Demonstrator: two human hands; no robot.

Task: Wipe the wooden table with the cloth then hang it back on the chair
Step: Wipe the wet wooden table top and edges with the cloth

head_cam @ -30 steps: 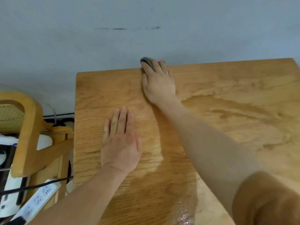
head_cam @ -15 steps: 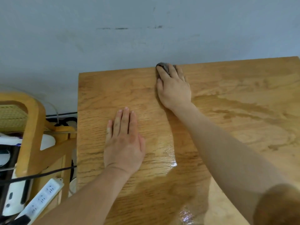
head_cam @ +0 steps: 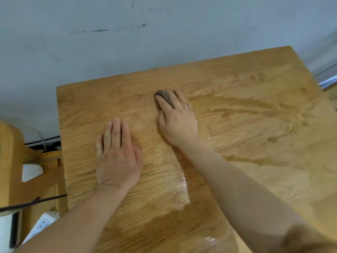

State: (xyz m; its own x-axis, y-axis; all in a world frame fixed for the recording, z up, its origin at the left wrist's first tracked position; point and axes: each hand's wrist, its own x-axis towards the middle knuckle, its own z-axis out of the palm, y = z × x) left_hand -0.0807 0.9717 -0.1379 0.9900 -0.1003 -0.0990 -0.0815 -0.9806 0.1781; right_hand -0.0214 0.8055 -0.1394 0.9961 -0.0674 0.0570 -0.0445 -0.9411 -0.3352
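Head view: the straight-fingered right hand (head_cam: pixel 177 125) presses the grey cloth (head_cam: pixel 165 95) onto the wooden table (head_cam: pixel 255 125), toward its 12 o'clock edge. The left hand (head_cam: pixel 118 157) lies flat and spread open on the wood at the right hand's 8 o'clock.

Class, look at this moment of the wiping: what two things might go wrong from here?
1. Wet streaks lie to the right of the cloth; the right hand may miss them.
2. Water pushed off the left edge of the table might drip onto the power strip below.
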